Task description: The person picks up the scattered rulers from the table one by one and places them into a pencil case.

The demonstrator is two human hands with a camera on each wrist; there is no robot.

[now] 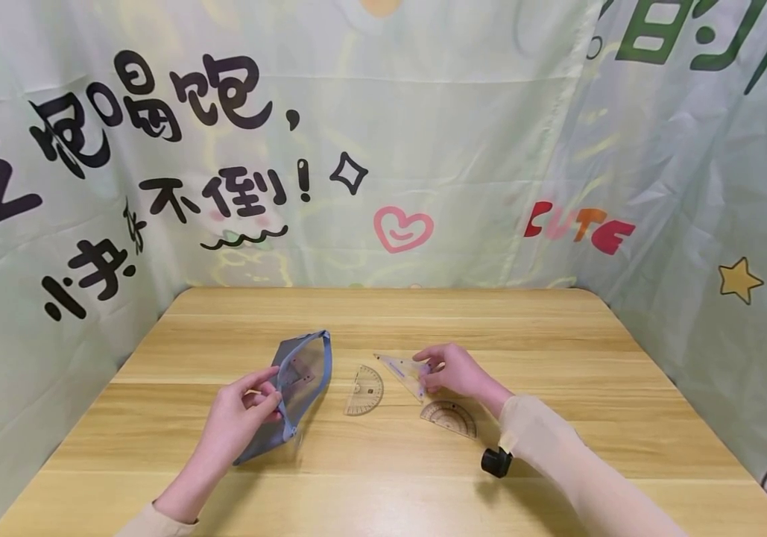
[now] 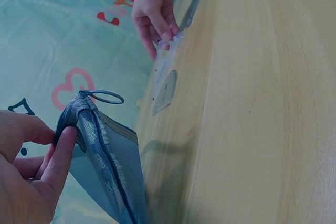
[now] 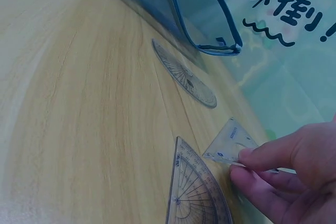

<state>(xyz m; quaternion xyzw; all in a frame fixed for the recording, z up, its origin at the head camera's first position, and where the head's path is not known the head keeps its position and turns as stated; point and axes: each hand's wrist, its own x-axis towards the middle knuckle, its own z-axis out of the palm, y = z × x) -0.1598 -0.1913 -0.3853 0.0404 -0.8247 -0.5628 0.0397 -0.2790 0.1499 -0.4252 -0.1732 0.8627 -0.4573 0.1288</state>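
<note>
Left grip [image 1: 242, 414] pinches pouch [image 1: 305, 391] | right grip [image 1: 458, 371] pinches set square [image 1: 407, 374] | 2 protractors [image 1: 450, 418] nearby | backdrop [image 1: 477, 149] (reads "CUTE")

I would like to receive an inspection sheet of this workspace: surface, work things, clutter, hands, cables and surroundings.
Surface: table with wood grain.
Work things: pouch, mouth open, contents unclear; set square; one protractor beside the pouch, another protractor further right, both on the table.
Clutter: nothing seen.
Hands: left hand pinches the pouch's rim; right hand pinches the set square; black device at the right wrist.
Cables: nothing seen.
Surroundings: printed cloth behind and on both sides.
</note>
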